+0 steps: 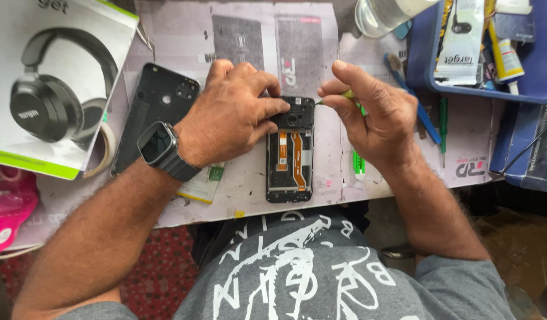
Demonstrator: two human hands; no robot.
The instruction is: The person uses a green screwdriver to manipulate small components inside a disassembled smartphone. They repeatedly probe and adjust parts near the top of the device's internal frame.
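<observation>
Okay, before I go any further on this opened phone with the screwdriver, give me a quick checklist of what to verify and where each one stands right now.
1. Left hand steadying the opened phone at its top end: ok.
2. Green screwdriver pinched in the right hand: ok.
3. Tip seated on a screw: cannot tell, too small.
4. Phone lying flat on the work mat: ok.
5. Removed back cover set aside, left of the phone: ok.
6. Loose screws collected somewhere: cannot tell.
</observation>
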